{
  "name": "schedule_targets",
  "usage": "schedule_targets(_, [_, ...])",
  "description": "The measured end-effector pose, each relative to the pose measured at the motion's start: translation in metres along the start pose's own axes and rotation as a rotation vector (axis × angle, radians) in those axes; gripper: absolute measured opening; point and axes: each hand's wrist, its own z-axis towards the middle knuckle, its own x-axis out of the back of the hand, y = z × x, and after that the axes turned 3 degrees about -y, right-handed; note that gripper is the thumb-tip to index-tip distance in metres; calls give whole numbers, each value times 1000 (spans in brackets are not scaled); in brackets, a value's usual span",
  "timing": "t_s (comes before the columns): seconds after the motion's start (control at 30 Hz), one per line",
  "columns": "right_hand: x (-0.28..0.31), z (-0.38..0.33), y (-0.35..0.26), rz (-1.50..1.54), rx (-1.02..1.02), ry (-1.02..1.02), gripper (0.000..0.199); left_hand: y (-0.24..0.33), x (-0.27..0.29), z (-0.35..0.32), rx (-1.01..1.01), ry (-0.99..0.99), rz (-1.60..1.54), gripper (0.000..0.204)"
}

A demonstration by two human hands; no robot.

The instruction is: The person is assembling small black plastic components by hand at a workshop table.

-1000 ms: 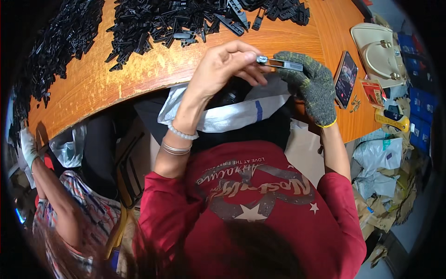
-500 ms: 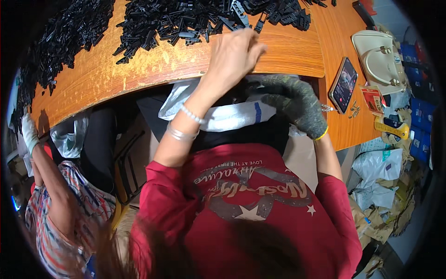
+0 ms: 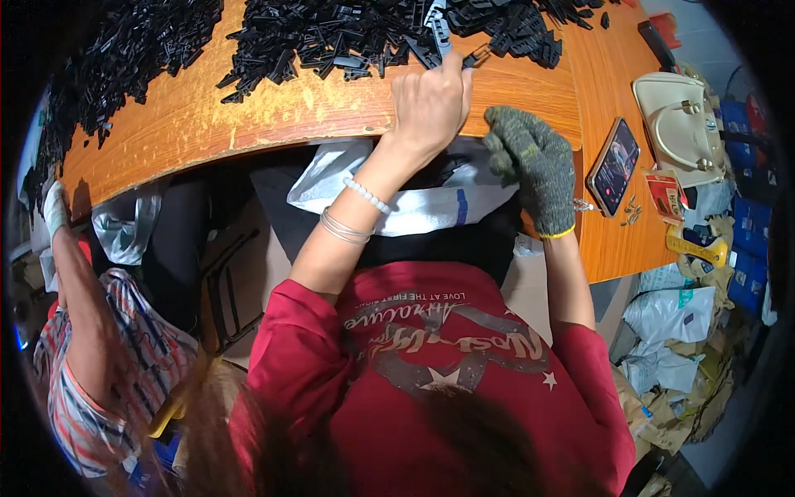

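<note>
Below the table's [image 3: 513,95] near edge, a white bag [image 3: 426,209] is spread. By that edge the gloved right hand [image 3: 537,157] is half-curled; black clips [image 3: 331,41] are piled beyond the bare left hand [image 3: 431,106]. Neither grip can be told.

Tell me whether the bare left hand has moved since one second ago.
Yes. Judged against the table, the left hand has moved forward, up to the black parts.

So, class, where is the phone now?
In the head view, the phone lies at right on the table, between the gloved right hand and the cream handbag.
</note>
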Motion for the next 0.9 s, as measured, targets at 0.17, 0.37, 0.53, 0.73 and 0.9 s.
schedule_targets(0.17, [-4,28,10,-609,716,128,28,25,9,-20,254,-70,-703,19])
schedule_targets(0.37, [-1,30,13,-335,379,95,31,5,15,-29,197,14,-415,10])
schedule_targets(0.53, [-2,26,7,252,107,124,32,-27,32,-3,103,155,-31,11])
schedule_targets(0.73, [-1,28,5,452,2,101,33,-45,38,1,45,26,223,17])
schedule_targets(0.9, [-1,26,1,454,-66,88,32,-45,35,5,-35,-41,272,20])
